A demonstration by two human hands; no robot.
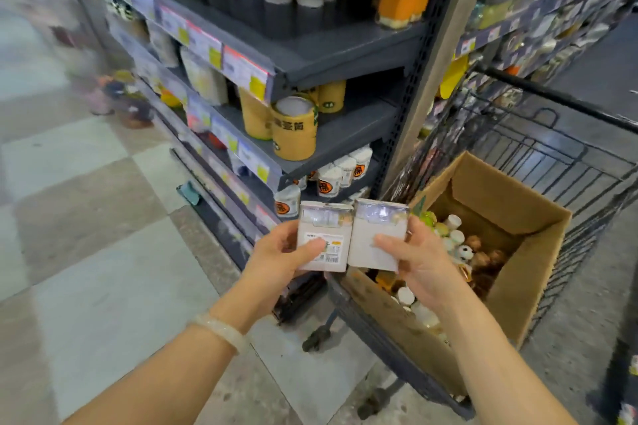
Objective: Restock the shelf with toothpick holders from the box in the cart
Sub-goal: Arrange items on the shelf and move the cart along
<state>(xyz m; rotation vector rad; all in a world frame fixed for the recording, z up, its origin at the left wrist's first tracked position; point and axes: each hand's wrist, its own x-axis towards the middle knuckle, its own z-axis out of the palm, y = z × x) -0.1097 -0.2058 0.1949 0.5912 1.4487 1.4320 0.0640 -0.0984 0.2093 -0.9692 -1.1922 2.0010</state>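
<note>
Step in hand, evidently: carrying stock from the box to the shelf; 2 toothpick holders are out of the box and held up between cart and shelving, so I judge this the transfer stage, not yet the placing
Left hand (281, 254): grips the left holder (322, 238), thumb pressed across its labelled face, fingers hidden behind it
Right hand (416, 257): grips the right holder (376, 235), thumb on its plain face, fingers wrapped round the far edge
Holders: upright, pale rectangular packs with clear tops, side by side and touching along their inner edges; they sit above the near corner of the cart (559, 166) and just in front of the lowest shelf levels
Box (538, 252): open cardboard, standing in the cart to the right of both hands; small pale and brown items are inside, too blurred to name
Shelf (345, 134): left of the cart, ahead of the hands; yellow canisters (295, 133) on the middle level with bare space beside them
Next move, likely: find the level that matches these packs; I cannot tell which one that is; then set them down upright, label faces outward
</note>
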